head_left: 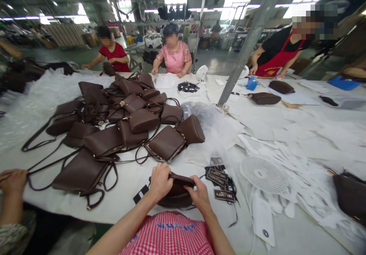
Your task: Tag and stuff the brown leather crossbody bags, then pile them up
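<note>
At the table's near edge, a small dark brown handbag (178, 199) sits before me with its mouth facing up. My left hand (160, 182) is closed over its left rim, fingers bent at the opening. On the right side, my right hand (198, 194) pinches the rim between thumb and fingers. A black tag (141, 194) lies beside the bag's left side. Just to the right is a bunch of black tags (224, 195) lettered DELUXITY, with black cords. The inside of the bag is mostly hidden in shadow.
A large heap of brown handbags (105, 140) covers the table's left half. Clear plastic (206, 121) lies behind. To the right are a white fan (264, 174) and white strips. A metal post (246, 45) rises from the table. Co-workers stand opposite; another person's hand (14, 182) is at left.
</note>
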A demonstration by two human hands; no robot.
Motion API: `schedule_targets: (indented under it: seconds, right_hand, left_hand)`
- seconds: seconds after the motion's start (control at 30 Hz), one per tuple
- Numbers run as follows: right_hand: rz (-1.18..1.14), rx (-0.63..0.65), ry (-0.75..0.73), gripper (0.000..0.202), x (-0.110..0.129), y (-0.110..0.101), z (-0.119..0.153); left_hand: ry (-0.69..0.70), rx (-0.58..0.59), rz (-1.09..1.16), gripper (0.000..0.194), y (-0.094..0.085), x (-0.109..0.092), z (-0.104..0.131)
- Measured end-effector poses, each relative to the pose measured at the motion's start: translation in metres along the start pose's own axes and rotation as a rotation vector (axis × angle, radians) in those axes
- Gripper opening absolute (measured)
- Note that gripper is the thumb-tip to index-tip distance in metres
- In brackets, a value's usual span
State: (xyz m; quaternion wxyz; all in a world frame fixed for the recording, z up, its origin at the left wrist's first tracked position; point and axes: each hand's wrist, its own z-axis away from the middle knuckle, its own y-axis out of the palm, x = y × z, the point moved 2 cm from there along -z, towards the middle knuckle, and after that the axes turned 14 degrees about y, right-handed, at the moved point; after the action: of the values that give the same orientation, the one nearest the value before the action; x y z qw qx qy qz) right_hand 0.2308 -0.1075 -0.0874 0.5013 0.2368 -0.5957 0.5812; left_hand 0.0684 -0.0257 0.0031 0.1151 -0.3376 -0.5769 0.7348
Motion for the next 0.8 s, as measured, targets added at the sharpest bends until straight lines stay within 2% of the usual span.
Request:
schedule_targets:
  seconds: [0.1, 0.23, 0.3, 0.37, 0.47, 0.57, 0.63, 0.8]
  right_hand:
    - [0.017, -0.051, 0.026, 0.010, -0.007, -0.010, 0.001]
    - [0.105, -0.054, 0.012, 0.008, -0.014, -0.023, -0.002]
    - [0.212, -0.073, -0.071, 0.014, -0.005, -0.028, -0.005]
    - [0.355, -0.105, -0.179, 0.030, 0.015, -0.028, -0.005]
    - [0.497, -0.058, -0.257, 0.041, 0.052, -0.014, 0.001]
    - [0.461, -0.034, -0.233, 0.026, 0.075, 0.005, 0.014]
    - [0.409, -0.081, -0.224, 0.017, 0.078, 0.015, 0.023]
    - [0.318, -0.121, -0.173, 0.019, 0.064, 0.027, 0.033]
  left_hand:
    - [-0.009, -0.033, -0.008, 0.009, -0.002, 0.000, 0.004]
    - [0.031, -0.038, 0.070, 0.007, 0.001, 0.003, 0.002]
    - [0.062, -0.047, 0.146, 0.007, 0.006, 0.005, 0.000]
    - [0.078, -0.058, 0.217, 0.007, 0.011, 0.008, -0.002]
    - [0.087, -0.065, 0.296, 0.009, 0.018, 0.010, -0.001]
    - [0.114, -0.077, 0.367, 0.009, 0.020, 0.014, 0.003]
    - [0.153, -0.075, 0.408, 0.007, 0.020, 0.017, 0.006]
    - [0.226, -0.046, 0.456, 0.007, 0.018, 0.019, 0.005]
